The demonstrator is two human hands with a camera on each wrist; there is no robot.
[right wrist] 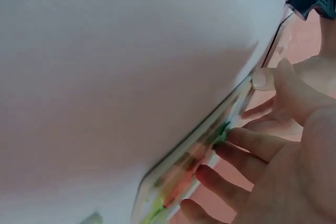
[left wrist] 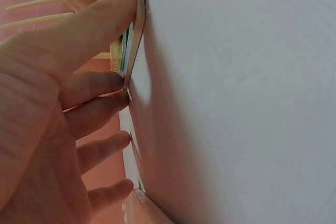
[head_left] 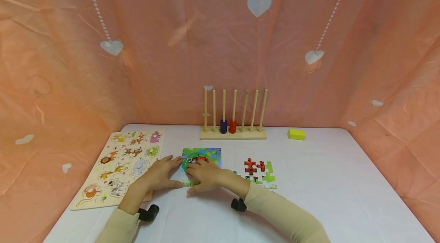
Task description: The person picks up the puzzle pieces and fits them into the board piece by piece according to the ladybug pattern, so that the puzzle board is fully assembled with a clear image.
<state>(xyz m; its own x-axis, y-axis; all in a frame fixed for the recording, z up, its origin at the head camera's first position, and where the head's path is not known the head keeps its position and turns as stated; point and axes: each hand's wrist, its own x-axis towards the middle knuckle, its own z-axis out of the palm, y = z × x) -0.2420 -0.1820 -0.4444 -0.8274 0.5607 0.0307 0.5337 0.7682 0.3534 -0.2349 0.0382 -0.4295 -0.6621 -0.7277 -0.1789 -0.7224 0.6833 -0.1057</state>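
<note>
A square ladybug jigsaw puzzle (head_left: 214,155), blue and green with a red ladybug, lies on the white table. My left hand (head_left: 159,174) is at its left side, fingers extended and the thumb against the near left corner; the left wrist view shows the puzzle's edge (left wrist: 137,38) by that thumb. Across the puzzle, my right hand (head_left: 207,176) rests its spread fingertips on the picture, covering part of it. A green patch (right wrist: 222,132) shows at those fingertips in the right wrist view; whether it is a loose piece is unclear.
Loose jigsaw pieces (head_left: 269,177), red, black and green, lie right of the puzzle, partly behind the right forearm. An animal peg board (head_left: 103,176) is at the left. At the back stand a wooden peg rack (head_left: 206,135) with blue and red beads and a yellow block (head_left: 296,134).
</note>
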